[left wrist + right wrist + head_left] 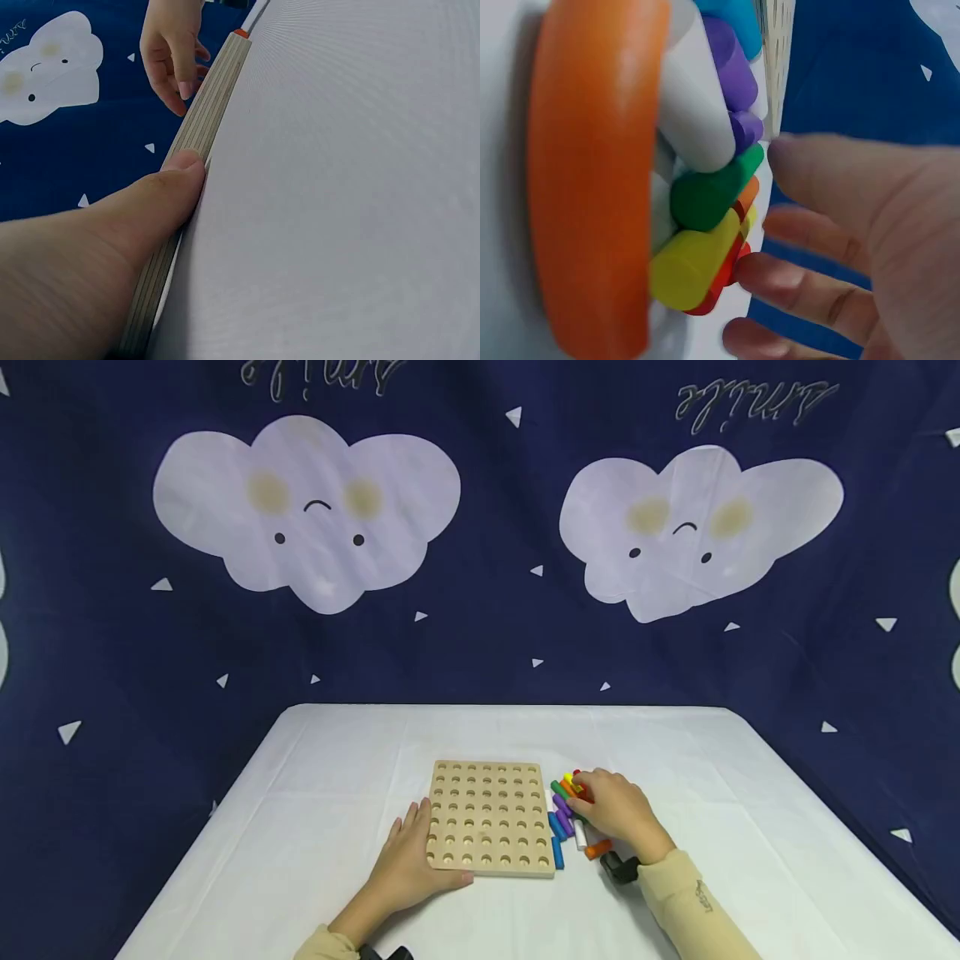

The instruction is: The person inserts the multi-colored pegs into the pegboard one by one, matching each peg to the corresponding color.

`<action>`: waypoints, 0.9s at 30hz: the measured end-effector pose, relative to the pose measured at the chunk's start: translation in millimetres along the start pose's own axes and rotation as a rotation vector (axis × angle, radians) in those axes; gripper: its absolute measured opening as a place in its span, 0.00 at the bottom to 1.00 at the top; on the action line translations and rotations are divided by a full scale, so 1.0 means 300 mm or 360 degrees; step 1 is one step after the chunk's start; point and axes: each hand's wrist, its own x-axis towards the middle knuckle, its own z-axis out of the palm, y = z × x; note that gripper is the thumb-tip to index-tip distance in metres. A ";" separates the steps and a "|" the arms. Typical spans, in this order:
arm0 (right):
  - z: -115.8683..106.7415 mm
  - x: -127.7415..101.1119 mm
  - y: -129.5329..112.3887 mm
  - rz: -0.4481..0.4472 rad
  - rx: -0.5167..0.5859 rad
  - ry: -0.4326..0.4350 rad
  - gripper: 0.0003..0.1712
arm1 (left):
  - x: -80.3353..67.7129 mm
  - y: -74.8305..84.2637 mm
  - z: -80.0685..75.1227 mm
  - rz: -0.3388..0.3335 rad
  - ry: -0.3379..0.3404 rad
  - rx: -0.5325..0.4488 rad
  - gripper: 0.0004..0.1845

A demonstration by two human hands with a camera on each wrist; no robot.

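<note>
A square wooden pegboard (510, 873) with rows of round holes lies flat on the table. My left hand (408, 864) rests at its near left corner, fingers along the left side and the thumb against the front edge. To the board's right is a loose heap of coloured pegs: blue (557, 853), purple (564, 823), white (580, 836), orange (596, 180), green (709, 193), yellow (690, 262) and red. Over the heap's far end reaches my right hand (617, 810), its fingers spread apart beside the pegs with nothing between thumb and fingertips in the right wrist view.
A white cloth (360, 760) covers the table. Behind it hangs a dark blue curtain (487, 643) with clouds and small triangles. A black wrist camera (619, 867) sits on the right wrist, close to the near orange peg.
</note>
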 end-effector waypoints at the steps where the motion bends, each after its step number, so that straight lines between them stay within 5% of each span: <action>1: 0.000 0.002 0.000 -0.0004 0.0001 -0.0005 0.21 | 0.001 0.001 0.000 -0.0004 0.0003 0.0001 0.76; 12: -0.001 0.046 0.005 0.0047 0.0129 -0.0059 0.15 | 0.026 0.012 -0.018 0.0020 0.0009 0.0050 0.76; 27: -0.012 0.098 -0.003 0.0135 0.0026 -0.0258 0.14 | 0.011 0.011 -0.012 0.0016 0.0000 0.0027 0.75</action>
